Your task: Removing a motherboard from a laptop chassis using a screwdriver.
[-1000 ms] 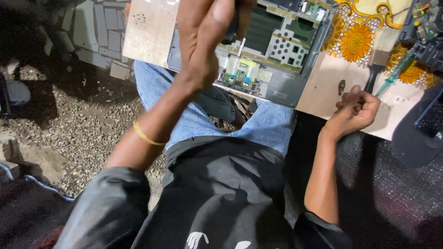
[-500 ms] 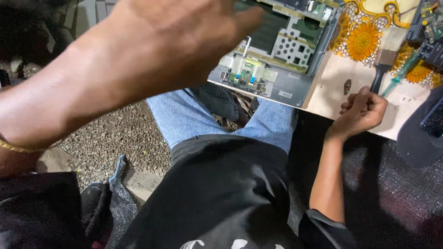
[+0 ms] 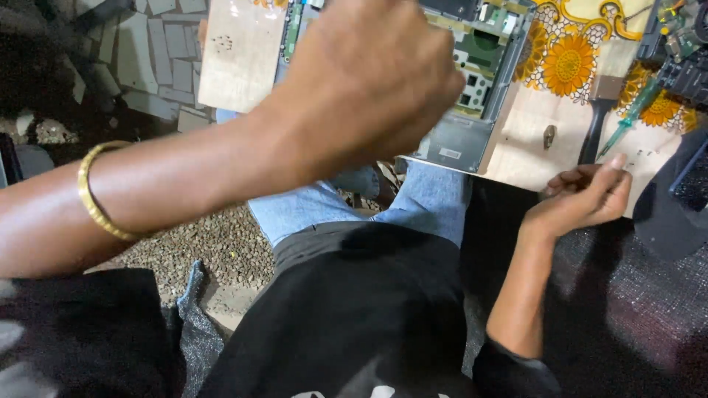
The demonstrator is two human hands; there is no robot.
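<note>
**Raised fist over opened device**

At frame centre, the left hand [image 3: 369, 81] is clenched, holding nothing visible, above the opened electronic device [image 3: 472, 88] at upper centre. At right, the right hand [image 3: 586, 195] rests loosely curled, empty, near a green screwdriver [image 3: 630, 121].

— What sort of place am I looking into here?

— From my feed, an informal electronics repair spot, set up low to the ground outdoors. An opened device with its green circuit board [image 3: 478, 63] bare lies across the person's lap.

— Any tools?

— A teal-handled screwdriver [image 3: 627, 127] and a small brush [image 3: 599, 110] rest on a sunflower-print cloth [image 3: 568, 63], beside a wooden board [image 3: 240, 55].

— And underfoot?

— Gravel [image 3: 221, 247] and grey paving stones [image 3: 158, 51].
</note>
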